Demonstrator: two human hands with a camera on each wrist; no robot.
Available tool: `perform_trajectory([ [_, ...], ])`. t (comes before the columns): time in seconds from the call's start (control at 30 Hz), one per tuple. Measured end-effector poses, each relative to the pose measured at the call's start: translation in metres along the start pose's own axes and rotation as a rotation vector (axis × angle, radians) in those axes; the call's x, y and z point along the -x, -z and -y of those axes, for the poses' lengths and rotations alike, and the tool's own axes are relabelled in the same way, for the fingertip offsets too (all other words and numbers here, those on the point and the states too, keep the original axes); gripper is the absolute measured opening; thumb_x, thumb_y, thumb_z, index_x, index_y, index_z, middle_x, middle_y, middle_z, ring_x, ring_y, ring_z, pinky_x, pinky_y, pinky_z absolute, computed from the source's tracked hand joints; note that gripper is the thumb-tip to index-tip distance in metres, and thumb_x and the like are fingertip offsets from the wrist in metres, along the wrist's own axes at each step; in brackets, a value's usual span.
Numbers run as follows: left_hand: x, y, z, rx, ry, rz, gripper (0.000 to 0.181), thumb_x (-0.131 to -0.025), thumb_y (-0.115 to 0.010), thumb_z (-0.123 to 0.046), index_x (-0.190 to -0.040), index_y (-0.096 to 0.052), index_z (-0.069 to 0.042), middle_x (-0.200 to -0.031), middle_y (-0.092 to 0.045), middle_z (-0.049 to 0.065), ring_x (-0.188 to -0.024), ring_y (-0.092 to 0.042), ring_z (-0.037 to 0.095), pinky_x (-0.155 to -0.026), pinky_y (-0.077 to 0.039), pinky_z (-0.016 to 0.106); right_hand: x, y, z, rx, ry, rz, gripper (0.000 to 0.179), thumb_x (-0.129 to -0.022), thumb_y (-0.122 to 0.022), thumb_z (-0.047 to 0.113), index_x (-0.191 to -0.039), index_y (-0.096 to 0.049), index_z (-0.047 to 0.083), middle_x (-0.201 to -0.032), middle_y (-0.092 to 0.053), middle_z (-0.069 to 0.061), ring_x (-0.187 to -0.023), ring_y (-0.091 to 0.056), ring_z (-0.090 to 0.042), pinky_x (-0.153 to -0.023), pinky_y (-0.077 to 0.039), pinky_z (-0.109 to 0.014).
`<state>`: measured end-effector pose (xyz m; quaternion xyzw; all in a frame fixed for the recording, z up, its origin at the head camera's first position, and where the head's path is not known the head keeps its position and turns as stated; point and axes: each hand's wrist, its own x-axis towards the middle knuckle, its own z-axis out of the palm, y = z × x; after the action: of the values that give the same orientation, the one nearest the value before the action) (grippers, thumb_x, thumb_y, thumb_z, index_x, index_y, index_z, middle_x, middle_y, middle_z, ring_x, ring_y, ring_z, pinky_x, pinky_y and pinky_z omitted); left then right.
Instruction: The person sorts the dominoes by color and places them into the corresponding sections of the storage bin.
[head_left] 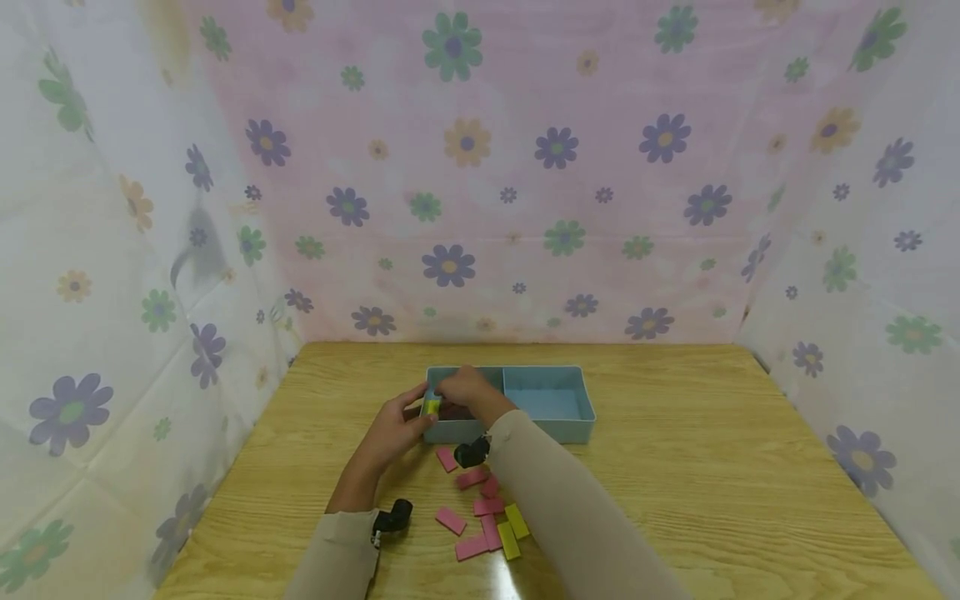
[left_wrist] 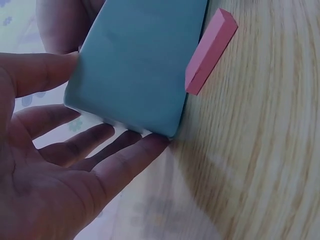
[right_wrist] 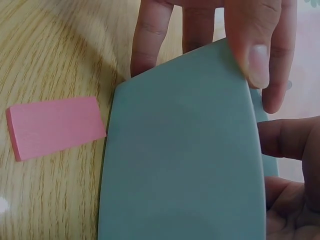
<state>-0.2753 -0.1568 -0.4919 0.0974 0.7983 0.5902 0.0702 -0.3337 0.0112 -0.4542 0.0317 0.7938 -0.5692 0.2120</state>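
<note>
A blue-grey two-compartment box (head_left: pixel 551 431) stands on the wooden table. My left hand (head_left: pixel 393 429) grips its left end; in the left wrist view the thumb lies at the near wall's rim and the spread fingers rest against the end wall. Into the left compartment reaches my right hand (head_left: pixel 468 390), its fingers bent down behind the near wall. A yellow block (head_left: pixel 432 407) shows inside the box at the left end, close by the fingers of both hands. Whether the right fingers hold a block, I cannot tell.
In front of the box lie several loose pink blocks (head_left: pixel 451 521) and two yellow blocks (head_left: pixel 509 541), some touching. One pink block (right_wrist: pixel 57 129) is right by the near wall. Flower-patterned cloth (head_left: pixel 510 167) encloses the table (head_left: pixel 690 467) at the back and sides.
</note>
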Motion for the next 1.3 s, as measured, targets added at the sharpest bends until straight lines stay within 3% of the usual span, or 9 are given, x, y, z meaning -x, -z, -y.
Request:
perform_trajectory([
  [0.1,0.001,0.000,-0.001,-0.018,0.002,0.010,0.066,-0.103,-0.064,-0.014,-0.162,-0.036,-0.012,-0.166,-0.034,0.019,-0.145,-0.044,0.046,-0.106,-0.052,0.053,0.002,-0.002,0.000,-0.023,0.003,0.006,0.076,-0.098,-0.065,0.011,-0.159,-0.024,-0.009,-0.111,-0.070,-0.025,-0.096,-0.076,-0.039,-0.085,-0.063,-0.047],
  [0.3,0.002,0.001,-0.003,-0.025,0.008,0.025,0.068,-0.102,-0.064,-0.014,-0.163,-0.034,-0.011,-0.165,-0.036,0.020,-0.142,-0.046,0.049,-0.104,-0.054,0.052,0.001,-0.002,-0.001,-0.003,-0.007,-0.008,0.076,-0.098,-0.066,0.013,-0.159,-0.027,-0.008,-0.107,-0.073,-0.022,-0.094,-0.076,-0.037,-0.085,-0.063,-0.047],
  [0.43,0.002,0.001,-0.004,-0.010,0.015,0.038,0.068,-0.102,-0.064,-0.013,-0.163,-0.033,-0.012,-0.165,-0.036,0.018,-0.142,-0.047,0.048,-0.104,-0.055,0.051,-0.002,-0.002,-0.003,0.018,-0.017,-0.021,0.084,-0.096,-0.068,0.015,-0.163,-0.021,-0.004,-0.106,-0.073,-0.020,-0.094,-0.076,-0.036,-0.083,-0.063,-0.046],
  [0.63,0.003,0.001,-0.006,0.020,0.020,0.044,0.069,-0.103,-0.064,-0.013,-0.163,-0.032,-0.014,-0.166,-0.034,0.016,-0.144,-0.045,0.047,-0.104,-0.055,0.050,0.000,0.002,-0.002,0.058,-0.006,-0.015,0.078,-0.096,-0.070,0.018,-0.159,-0.031,-0.006,-0.108,-0.072,-0.020,-0.095,-0.076,-0.036,-0.085,-0.063,-0.047],
  [0.87,0.002,0.003,-0.004,0.040,0.022,0.048,0.069,-0.102,-0.065,-0.013,-0.163,-0.033,-0.014,-0.165,-0.035,0.016,-0.145,-0.044,0.047,-0.104,-0.055,0.050,0.013,0.011,0.004,0.086,0.065,0.020,0.045,-0.095,-0.067,0.019,-0.129,-0.063,-0.010,-0.115,-0.072,-0.024,-0.095,-0.077,-0.035,-0.085,-0.063,-0.047],
  [0.97,0.002,0.003,-0.004,0.044,0.025,0.044,0.070,-0.102,-0.066,-0.012,-0.163,-0.034,-0.014,-0.165,-0.036,0.015,-0.145,-0.044,0.045,-0.102,-0.056,0.049,0.017,0.015,0.006,0.074,0.104,0.044,0.040,-0.096,-0.067,0.020,-0.125,-0.066,-0.008,-0.117,-0.072,-0.024,-0.096,-0.077,-0.035,-0.084,-0.064,-0.047],
  [1.3,0.002,0.004,-0.004,0.066,0.031,0.059,0.070,-0.102,-0.066,-0.012,-0.163,-0.033,-0.013,-0.166,-0.034,0.017,-0.145,-0.044,0.045,-0.100,-0.057,0.049,0.033,0.031,0.010,0.019,0.175,0.123,0.046,-0.099,-0.068,0.025,-0.133,-0.063,-0.005,-0.119,-0.073,-0.022,-0.102,-0.076,-0.037,-0.090,-0.061,-0.050],
])
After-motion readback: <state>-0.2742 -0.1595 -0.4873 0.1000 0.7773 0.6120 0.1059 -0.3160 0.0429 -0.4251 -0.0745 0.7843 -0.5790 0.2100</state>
